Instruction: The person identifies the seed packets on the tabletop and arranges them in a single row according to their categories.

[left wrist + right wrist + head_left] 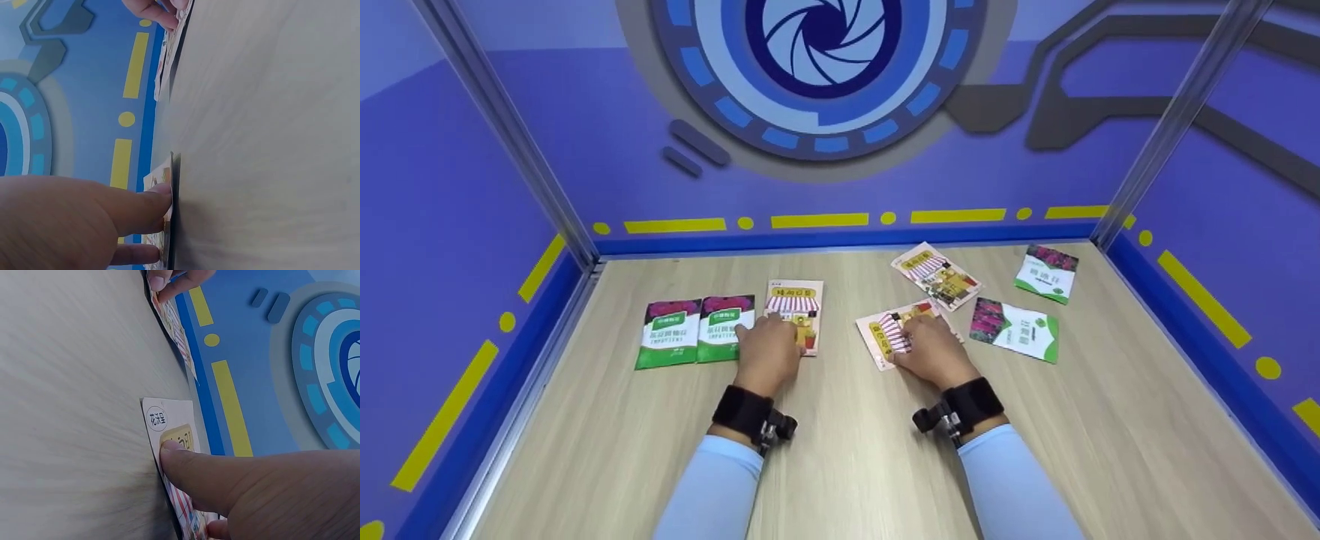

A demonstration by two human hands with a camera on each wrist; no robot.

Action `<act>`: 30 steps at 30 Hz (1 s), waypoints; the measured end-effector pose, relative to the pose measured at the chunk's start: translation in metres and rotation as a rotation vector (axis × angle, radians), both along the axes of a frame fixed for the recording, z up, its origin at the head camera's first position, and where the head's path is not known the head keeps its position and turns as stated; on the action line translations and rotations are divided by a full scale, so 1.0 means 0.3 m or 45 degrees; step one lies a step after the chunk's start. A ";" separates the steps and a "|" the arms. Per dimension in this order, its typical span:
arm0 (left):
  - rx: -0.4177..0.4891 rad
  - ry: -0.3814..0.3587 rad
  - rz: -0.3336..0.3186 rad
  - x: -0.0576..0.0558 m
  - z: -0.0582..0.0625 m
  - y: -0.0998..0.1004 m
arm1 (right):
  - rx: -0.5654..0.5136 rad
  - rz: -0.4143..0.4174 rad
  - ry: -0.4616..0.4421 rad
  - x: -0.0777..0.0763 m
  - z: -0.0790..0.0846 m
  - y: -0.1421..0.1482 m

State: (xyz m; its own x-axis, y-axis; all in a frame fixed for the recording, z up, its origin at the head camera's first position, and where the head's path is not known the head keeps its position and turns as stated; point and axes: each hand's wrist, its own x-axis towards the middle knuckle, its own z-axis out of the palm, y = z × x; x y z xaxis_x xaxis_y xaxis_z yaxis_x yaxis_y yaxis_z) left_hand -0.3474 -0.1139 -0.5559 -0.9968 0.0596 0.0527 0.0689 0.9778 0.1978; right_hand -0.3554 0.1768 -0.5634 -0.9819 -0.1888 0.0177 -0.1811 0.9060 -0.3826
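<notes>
On the wooden table my left hand (769, 352) has its fingers curled over the lower part of a pink seed packet (795, 292) with a striped awning print. In the left wrist view, thumb and a finger hold this packet (166, 225) near its edge. My right hand (936, 352) grips a second packet of the same print (877, 334), which lies slanted. The right wrist view has the thumb on this packet's face (169, 410), close to its edge; the other fingers are mostly hidden.
Two green-and-white seed packets (669, 337) lie side by side left of my left hand. Beyond my right hand lies another pink packet (937, 276), tilted. Two more green-and-white packets (1024, 334) are at the right. Blue-purple walls (840, 195) enclose the table's back and sides.
</notes>
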 end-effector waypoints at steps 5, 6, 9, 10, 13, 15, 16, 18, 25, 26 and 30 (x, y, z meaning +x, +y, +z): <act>0.021 -0.010 0.005 0.000 0.000 -0.008 | 0.013 0.007 0.015 -0.002 0.000 0.005; 0.028 -0.010 0.009 0.000 -0.001 -0.011 | 0.018 0.010 0.017 -0.002 -0.001 0.005; 0.048 0.009 0.022 0.000 -0.004 -0.022 | 0.022 0.012 0.012 -0.001 -0.001 0.003; 0.053 0.020 0.022 0.000 -0.005 -0.026 | 0.023 0.013 0.014 0.000 -0.001 0.002; 0.064 0.047 0.015 0.003 -0.007 -0.033 | 0.028 0.014 0.020 0.004 0.001 -0.002; 0.060 0.050 0.012 0.006 -0.007 -0.035 | 0.033 0.019 0.028 0.006 0.003 -0.004; 0.058 0.045 0.014 0.006 -0.007 -0.035 | 0.034 0.020 0.028 0.006 0.003 -0.004; 0.057 0.035 0.022 0.008 -0.004 -0.034 | 0.035 0.017 0.021 0.006 0.002 -0.004; 0.040 0.018 0.029 0.007 0.001 -0.033 | 0.018 -0.005 0.003 0.001 -0.002 -0.001; 0.037 0.013 0.031 0.006 0.000 -0.033 | 0.016 -0.005 0.002 0.001 -0.002 -0.001; 0.034 0.015 0.039 0.006 -0.003 -0.034 | 0.021 0.002 0.001 -0.001 -0.004 0.000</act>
